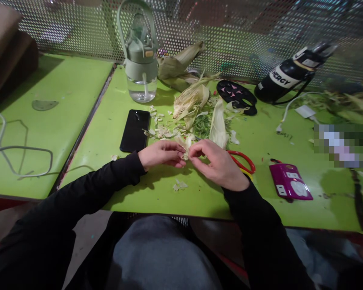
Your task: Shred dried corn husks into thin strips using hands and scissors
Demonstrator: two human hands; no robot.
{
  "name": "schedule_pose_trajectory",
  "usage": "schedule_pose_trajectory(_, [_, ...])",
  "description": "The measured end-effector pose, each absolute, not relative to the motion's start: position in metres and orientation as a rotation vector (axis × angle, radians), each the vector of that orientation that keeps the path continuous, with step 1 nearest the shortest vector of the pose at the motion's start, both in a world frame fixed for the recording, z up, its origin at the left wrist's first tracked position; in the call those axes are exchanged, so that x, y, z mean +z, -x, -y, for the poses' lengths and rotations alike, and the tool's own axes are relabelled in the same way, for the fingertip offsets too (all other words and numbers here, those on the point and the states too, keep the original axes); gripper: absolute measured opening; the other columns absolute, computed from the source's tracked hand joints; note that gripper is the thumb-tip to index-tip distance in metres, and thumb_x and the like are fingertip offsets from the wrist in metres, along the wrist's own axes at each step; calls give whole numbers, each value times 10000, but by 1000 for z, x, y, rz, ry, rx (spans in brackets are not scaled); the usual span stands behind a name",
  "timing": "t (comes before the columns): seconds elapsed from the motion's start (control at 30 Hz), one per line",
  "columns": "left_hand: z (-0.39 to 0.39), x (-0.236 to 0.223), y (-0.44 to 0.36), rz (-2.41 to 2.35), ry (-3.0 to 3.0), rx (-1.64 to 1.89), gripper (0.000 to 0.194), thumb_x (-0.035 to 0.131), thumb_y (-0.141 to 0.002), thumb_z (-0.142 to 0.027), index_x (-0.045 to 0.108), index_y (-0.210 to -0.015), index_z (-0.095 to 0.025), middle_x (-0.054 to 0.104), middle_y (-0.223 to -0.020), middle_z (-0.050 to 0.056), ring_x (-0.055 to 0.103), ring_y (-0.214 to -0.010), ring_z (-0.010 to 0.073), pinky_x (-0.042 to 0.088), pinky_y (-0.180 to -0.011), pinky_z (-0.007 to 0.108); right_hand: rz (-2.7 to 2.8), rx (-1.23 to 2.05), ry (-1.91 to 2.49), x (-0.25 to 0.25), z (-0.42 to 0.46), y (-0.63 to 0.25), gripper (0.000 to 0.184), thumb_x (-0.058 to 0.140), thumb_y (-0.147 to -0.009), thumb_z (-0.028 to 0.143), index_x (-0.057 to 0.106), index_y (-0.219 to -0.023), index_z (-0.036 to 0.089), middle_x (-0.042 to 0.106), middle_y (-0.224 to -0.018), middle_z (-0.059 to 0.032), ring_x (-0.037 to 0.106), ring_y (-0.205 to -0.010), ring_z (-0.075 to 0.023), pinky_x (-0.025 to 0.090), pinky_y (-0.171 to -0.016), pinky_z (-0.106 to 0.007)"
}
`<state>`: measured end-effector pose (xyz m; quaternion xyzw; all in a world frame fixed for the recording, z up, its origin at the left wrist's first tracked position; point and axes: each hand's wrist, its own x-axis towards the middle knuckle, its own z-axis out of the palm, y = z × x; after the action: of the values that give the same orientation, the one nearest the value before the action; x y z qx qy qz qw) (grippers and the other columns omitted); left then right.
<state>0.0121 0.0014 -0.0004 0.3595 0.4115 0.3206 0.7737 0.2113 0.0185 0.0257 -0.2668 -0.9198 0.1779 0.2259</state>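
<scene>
A small ruffled bundle of pale corn husk is pinched in the fingers of my left hand. From the other side my right hand pinches its edge between thumb and forefinger. Just beyond my hands lie small cut husk pieces, shredded green strands and a broad husk leaf. Partly covered by my right hand are scissors with a red handle. A few loose husk scraps rest on the green table in front of me.
A black phone lies left of the scraps, with a water bottle behind it. Further back are corn husks and a black palette. At right are a black bottle, a white cable and a purple box.
</scene>
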Motion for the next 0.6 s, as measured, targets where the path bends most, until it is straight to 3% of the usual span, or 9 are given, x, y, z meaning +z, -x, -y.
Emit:
schedule_pose_trajectory(0.2, [-5, -13, -7, -756, -962, 720, 167, 705, -744, -23, 621, -866, -101, 657, -761, -18, 651, -645, 58, 566, -733, 243, 2519, 476, 827, 23, -18, -209, 42, 517, -938, 186, 535, -901, 196, 611, -826, -45, 568, -760, -170, 462, -665, -314])
schedule_pose_trajectory(0.4, [-6, -15, -5, -752, -908, 687, 183, 725, -774, -76, 628, -928, -99, 667, -806, 6, 680, -729, 92, 564, -727, 249, 2493, 376, 768, 21, -17, -209, 87, 534, -960, 240, 597, -935, 186, 674, -876, -64, 621, -833, -184, 504, -751, -340])
schedule_pose_trajectory(0.6, [-5, -16, -6, -730, -847, 683, 170, 733, -775, -74, 635, -912, -99, 679, -815, 11, 685, -752, 97, 559, -773, 265, 2439, 378, 787, 23, -15, -207, 94, 533, -959, 231, 607, -929, 182, 677, -862, -56, 629, -793, -169, 507, -706, -318])
